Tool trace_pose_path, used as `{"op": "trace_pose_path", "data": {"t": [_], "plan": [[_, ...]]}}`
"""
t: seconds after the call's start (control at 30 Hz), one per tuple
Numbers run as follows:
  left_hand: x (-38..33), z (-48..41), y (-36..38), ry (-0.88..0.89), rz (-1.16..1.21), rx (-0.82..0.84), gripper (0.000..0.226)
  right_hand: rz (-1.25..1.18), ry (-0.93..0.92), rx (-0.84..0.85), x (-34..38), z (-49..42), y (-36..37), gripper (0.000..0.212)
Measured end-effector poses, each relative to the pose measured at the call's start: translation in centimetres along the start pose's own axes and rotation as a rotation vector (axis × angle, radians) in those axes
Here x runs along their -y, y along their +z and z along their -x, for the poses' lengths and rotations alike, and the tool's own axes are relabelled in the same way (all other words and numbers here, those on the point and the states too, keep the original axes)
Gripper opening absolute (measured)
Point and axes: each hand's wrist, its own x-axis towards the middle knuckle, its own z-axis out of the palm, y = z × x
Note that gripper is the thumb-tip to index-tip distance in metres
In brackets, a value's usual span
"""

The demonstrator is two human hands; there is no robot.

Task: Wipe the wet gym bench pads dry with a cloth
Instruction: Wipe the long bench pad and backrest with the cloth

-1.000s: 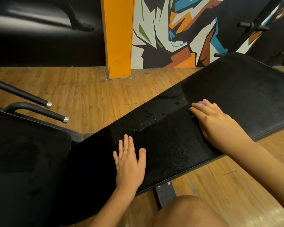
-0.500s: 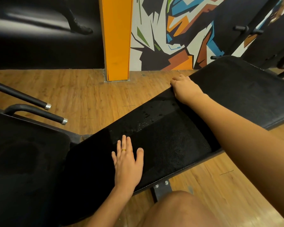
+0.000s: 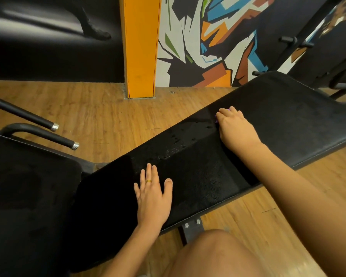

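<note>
Pressing down on the long bench pad (image 3: 288, 120), the right hand (image 3: 237, 128) sits at about two o'clock from the view's centre. Its fingers are bent over a purple cloth (image 3: 216, 118), of which only a sliver peeks out at the fingertips. That grip seems meant to hold the cloth bunched under the palm so it drags water along. Beads of water (image 3: 180, 140) lie at the hand's eight o'clock, toward the pad's far edge, so that patch looks not yet wiped. The left hand (image 3: 154, 196), at six o'clock, rests flat with straight, spread fingers, holding nothing, probably steadying the body. A seat pad (image 3: 28, 196) lies at eight o'clock.
</note>
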Motion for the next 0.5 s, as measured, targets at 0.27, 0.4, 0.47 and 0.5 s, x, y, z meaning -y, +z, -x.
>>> {"op": "trace_pose_path", "data": {"t": [0.27,0.4,0.47,0.5], "plan": [[0.0,-0.2,0.0,-0.010,-0.005,0.012,0.069,0.065,-0.149,0.137,8.1,6.8,1.7,0.057],[-0.6,0.2,-0.4,-0.029,-0.002,0.030,0.067,-0.068,-0.170,0.230,7.4,6.3,0.6,0.056],[-1.1,0.0,-1.0,-0.049,-0.023,0.076,0.067,-0.215,-0.161,0.326,6.6,6.0,-0.7,0.065],[-1.5,-0.4,-1.4,-0.073,-0.040,0.109,0.067,-0.283,-0.152,0.378,6.2,5.9,-1.3,0.069]]}}
